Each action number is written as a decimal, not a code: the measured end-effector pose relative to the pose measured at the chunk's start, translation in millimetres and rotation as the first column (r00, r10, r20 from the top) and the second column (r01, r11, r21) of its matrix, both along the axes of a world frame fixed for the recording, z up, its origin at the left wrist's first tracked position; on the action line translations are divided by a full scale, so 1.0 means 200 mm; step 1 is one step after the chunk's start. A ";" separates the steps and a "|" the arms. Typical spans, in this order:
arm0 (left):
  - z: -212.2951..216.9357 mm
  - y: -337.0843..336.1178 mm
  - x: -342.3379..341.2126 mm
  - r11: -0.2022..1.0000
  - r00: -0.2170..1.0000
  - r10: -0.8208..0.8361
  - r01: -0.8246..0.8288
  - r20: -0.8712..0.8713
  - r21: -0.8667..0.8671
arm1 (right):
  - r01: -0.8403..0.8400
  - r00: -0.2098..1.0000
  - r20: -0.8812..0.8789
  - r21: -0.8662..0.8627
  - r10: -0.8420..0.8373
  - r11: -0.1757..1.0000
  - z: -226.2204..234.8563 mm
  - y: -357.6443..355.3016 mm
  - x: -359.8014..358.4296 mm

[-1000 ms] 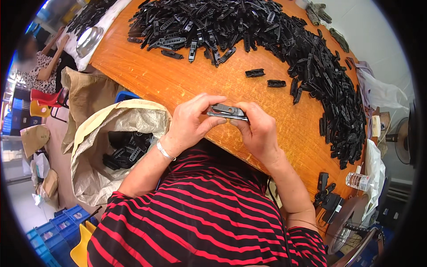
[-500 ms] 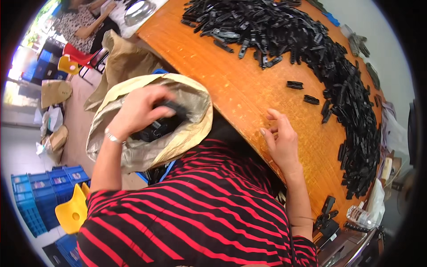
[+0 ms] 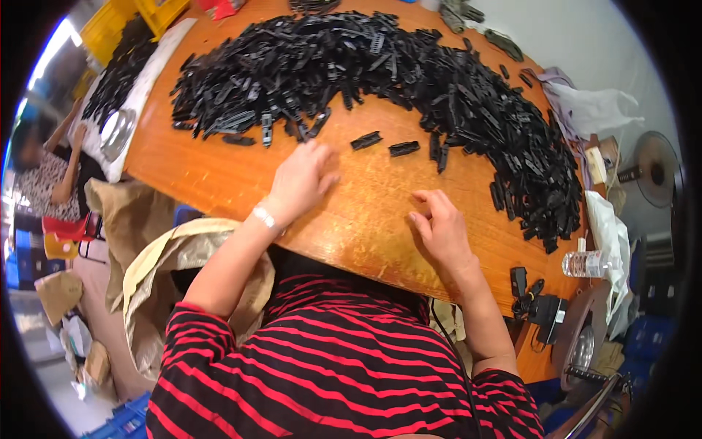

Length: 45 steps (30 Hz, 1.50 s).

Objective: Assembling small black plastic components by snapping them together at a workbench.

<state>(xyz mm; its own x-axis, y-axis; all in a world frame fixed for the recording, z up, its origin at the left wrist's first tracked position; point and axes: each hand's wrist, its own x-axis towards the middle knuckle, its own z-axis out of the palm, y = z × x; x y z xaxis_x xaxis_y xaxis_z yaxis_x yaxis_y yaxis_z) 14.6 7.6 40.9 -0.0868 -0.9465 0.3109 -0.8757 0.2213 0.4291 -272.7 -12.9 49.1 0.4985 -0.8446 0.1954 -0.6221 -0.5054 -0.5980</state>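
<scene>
Over the wooden table (image 3: 219, 172), my left hand (image 3: 301, 181) reaches out just short of the heaped black plastic parts (image 3: 351, 55). Its fingers are loosely bent, the thumb stands apart, and nothing shows in it. My right hand (image 3: 442, 233) hovers near the front edge, fingers curved and apart, holding nothing that I can see. Between and beyond the hands lie two separate parts, one black piece (image 3: 366, 140) on the left and another black piece (image 3: 404, 149) on the right. Under my left forearm, a large sack (image 3: 139, 293) gapes beside the table.
A clear plastic bottle (image 3: 585, 264) and a black power adapter (image 3: 546, 310) sit at the right edge. A fan (image 3: 656, 168) stands beyond. At far left, a person (image 3: 55, 186) sits by another surface with a metal bowl (image 3: 117, 135) and more black parts.
My left hand has come out of the sack, where it held a dark part, and moved right over the table without it. The view has swung; my right hand keeps much the same pose.
</scene>
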 end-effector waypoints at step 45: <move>-0.16 -0.18 -0.34 0.988 0.983 -0.137 0.127 -0.119 -0.089 | 0.187 0.981 -0.005 -0.219 -0.192 0.958 -0.22 -0.38 0.17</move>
<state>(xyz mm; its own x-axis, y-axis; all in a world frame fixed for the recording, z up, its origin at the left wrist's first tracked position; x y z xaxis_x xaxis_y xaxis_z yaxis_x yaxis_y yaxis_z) -54.2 -28.4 8.3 -0.1652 -0.9005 0.4022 -0.7776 0.3698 0.5086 -239.3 -88.5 5.7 0.3408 -0.8629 0.3732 -0.7329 -0.4925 -0.4694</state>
